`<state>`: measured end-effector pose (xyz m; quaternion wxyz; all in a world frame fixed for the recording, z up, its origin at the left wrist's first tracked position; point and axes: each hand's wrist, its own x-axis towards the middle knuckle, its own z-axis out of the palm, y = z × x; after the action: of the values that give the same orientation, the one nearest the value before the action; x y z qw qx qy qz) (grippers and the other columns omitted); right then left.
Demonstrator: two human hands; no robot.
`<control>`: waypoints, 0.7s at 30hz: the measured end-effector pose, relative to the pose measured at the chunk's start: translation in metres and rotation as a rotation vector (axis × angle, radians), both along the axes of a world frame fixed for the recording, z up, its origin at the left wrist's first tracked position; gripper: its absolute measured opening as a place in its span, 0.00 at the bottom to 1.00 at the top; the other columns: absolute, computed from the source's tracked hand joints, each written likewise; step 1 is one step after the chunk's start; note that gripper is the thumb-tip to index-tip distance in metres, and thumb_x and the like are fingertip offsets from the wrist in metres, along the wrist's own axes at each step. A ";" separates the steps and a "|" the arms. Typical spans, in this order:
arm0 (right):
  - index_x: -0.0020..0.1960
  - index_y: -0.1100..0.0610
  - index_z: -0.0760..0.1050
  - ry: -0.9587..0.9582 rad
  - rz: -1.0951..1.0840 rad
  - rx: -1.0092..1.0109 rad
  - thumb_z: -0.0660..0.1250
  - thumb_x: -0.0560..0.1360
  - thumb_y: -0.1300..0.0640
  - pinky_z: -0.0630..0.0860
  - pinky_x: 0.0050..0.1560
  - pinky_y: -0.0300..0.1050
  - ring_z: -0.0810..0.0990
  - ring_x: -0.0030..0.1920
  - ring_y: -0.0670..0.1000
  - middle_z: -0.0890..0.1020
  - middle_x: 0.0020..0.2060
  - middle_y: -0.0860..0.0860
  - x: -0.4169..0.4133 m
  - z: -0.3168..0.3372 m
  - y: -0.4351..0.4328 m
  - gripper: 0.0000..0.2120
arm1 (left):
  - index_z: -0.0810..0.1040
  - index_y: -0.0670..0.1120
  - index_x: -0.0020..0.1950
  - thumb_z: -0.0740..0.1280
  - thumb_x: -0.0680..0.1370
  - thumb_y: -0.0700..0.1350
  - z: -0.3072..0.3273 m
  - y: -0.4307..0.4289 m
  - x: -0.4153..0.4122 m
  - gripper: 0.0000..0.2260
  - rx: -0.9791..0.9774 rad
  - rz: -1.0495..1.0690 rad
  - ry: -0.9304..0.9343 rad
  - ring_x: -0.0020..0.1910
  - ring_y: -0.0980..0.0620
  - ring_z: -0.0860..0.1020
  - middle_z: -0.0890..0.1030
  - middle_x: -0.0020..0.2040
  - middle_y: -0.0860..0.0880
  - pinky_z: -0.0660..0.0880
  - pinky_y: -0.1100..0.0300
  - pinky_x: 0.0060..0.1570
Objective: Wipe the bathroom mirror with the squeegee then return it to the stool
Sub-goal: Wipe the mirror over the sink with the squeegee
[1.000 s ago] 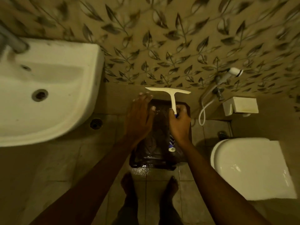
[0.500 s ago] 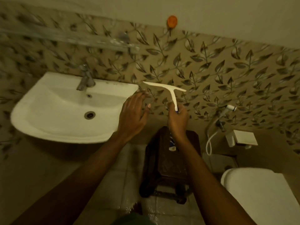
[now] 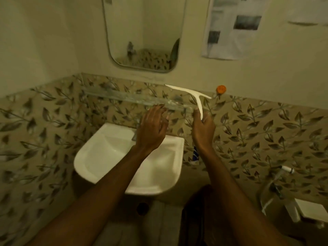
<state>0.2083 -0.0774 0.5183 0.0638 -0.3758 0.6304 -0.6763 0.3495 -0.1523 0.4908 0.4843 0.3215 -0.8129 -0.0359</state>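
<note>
Head camera gives me two bare hands and one squeegee (image 3: 190, 94). My right hand (image 3: 203, 129) is wrapped round the squeegee's white handle, fingers closed on it, with the blade end up and tilted against the leaf-patterned tile band, below the mirror (image 3: 143, 32) and not touching it. My left hand (image 3: 152, 127) holds nothing; its fingers are loosely spread and slightly curled, hovering over the back edge of the single white basin (image 3: 99, 157). I count one mirror on the plain wall above, its lower corners rounded. One orange hook (image 3: 221, 89) sits on the wall just right of the blade tip. One sheet of paper (image 3: 232, 27) with dark pictures hangs right of the mirror. One dark stool (image 3: 193, 219) shows low between my forearms, partly hidden by the right arm. One spray hose head (image 3: 287, 169) sits at the far right.
</note>
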 end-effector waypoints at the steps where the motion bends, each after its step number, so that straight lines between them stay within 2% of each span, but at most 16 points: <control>1: 0.37 0.52 0.70 0.022 0.002 -0.024 0.61 0.80 0.47 0.71 0.28 0.43 0.71 0.26 0.42 0.72 0.28 0.46 0.005 0.007 -0.010 0.15 | 0.74 0.43 0.65 0.58 0.81 0.49 0.005 -0.012 0.005 0.16 -0.016 0.005 -0.001 0.69 0.48 0.70 0.75 0.67 0.46 0.65 0.51 0.67; 4: 0.43 0.55 0.71 0.106 -0.020 -0.073 0.59 0.80 0.46 0.73 0.29 0.46 0.75 0.28 0.45 0.77 0.31 0.52 0.021 0.026 -0.044 0.14 | 0.75 0.44 0.64 0.58 0.81 0.49 0.023 -0.056 0.020 0.16 -0.090 0.023 -0.003 0.68 0.48 0.70 0.76 0.66 0.46 0.66 0.49 0.66; 7: 0.49 0.51 0.72 0.194 -0.042 -0.140 0.58 0.81 0.48 0.76 0.30 0.48 0.79 0.32 0.51 0.80 0.34 0.52 0.036 0.048 -0.086 0.08 | 0.75 0.45 0.65 0.59 0.81 0.47 0.051 -0.114 0.036 0.15 -0.166 0.031 0.008 0.69 0.48 0.69 0.75 0.67 0.46 0.63 0.51 0.68; 12: 0.45 0.52 0.72 0.242 -0.089 -0.186 0.61 0.80 0.52 0.79 0.33 0.57 0.79 0.32 0.55 0.79 0.34 0.54 0.049 0.097 -0.168 0.07 | 0.74 0.43 0.66 0.57 0.82 0.46 0.116 -0.211 0.063 0.15 -0.307 0.030 0.083 0.69 0.47 0.69 0.75 0.68 0.45 0.63 0.51 0.68; 16: 0.46 0.49 0.71 0.254 -0.078 -0.245 0.63 0.79 0.54 0.80 0.31 0.50 0.80 0.33 0.53 0.80 0.37 0.53 0.043 0.144 -0.227 0.03 | 0.73 0.44 0.67 0.58 0.82 0.47 0.176 -0.281 0.083 0.15 -0.311 0.077 0.149 0.70 0.47 0.68 0.73 0.69 0.45 0.64 0.49 0.70; 18: 0.45 0.47 0.70 0.292 -0.088 -0.287 0.64 0.79 0.55 0.77 0.27 0.40 0.80 0.30 0.47 0.79 0.36 0.51 0.036 0.167 -0.252 0.05 | 0.72 0.44 0.68 0.58 0.82 0.49 0.207 -0.313 0.088 0.17 -0.285 0.139 0.184 0.70 0.47 0.67 0.72 0.70 0.46 0.64 0.49 0.70; 20: 0.49 0.50 0.72 0.338 -0.112 -0.326 0.64 0.79 0.55 0.74 0.24 0.33 0.79 0.28 0.42 0.78 0.34 0.48 0.029 0.191 -0.273 0.01 | 0.72 0.44 0.68 0.57 0.82 0.51 0.236 -0.339 0.090 0.18 -0.287 0.193 0.199 0.70 0.46 0.67 0.71 0.70 0.45 0.65 0.49 0.68; 21: 0.53 0.53 0.71 0.359 -0.137 -0.345 0.63 0.79 0.54 0.73 0.23 0.32 0.79 0.27 0.40 0.78 0.33 0.47 0.026 0.204 -0.284 0.04 | 0.71 0.43 0.68 0.57 0.82 0.52 0.250 -0.351 0.089 0.19 -0.292 0.210 0.197 0.70 0.46 0.68 0.71 0.70 0.45 0.65 0.49 0.68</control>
<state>0.2344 -0.3614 0.7222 -0.1601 -0.4518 0.5307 -0.6990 0.4390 -0.5034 0.7409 0.6041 0.3259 -0.7201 0.1016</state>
